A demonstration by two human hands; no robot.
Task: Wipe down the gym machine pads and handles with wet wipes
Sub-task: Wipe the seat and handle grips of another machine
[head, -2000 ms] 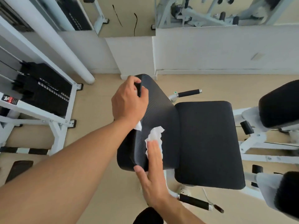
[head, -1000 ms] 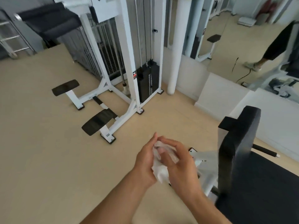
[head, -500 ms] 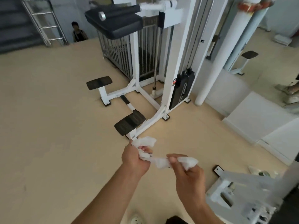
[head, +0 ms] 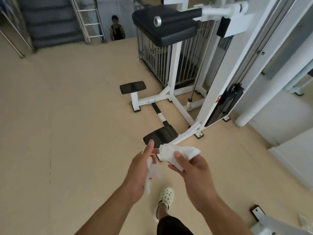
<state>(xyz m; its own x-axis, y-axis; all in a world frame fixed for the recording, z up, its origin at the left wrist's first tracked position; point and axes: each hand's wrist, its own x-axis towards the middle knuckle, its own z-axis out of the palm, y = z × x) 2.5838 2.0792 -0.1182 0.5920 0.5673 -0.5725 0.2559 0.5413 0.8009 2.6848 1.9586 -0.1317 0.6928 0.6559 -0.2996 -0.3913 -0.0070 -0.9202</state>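
Note:
My right hand (head: pixel 191 173) pinches a crumpled white wet wipe (head: pixel 177 153) between thumb and fingers, low in the middle of the view. My left hand (head: pixel 140 172) holds a second, thinner wipe (head: pixel 152 172) that hangs down across its palm. Ahead stands a white gym machine (head: pixel 208 92) with a thick black pad (head: pixel 166 26) up high, a black handle (head: pixel 188 12) behind it and two black foot pads (head: pixel 133 87) (head: pixel 160 135) near the floor. Both hands are in the air, short of the machine.
A black weight stack (head: pixel 227 104) sits in the machine's frame on the right, with a white pillar (head: pixel 264 92) beyond it. A person (head: pixel 116 29) stands by the stairs (head: pixel 50 22) at the back. My foot in a white clog (head: pixel 166 196) is below my hands. Beige floor (head: pixel 59 116) spreads left.
I have turned from the black seat to the white machine and come closer to it. The wipes, stretched between both hands half a second ago, are now apart, one in each hand.

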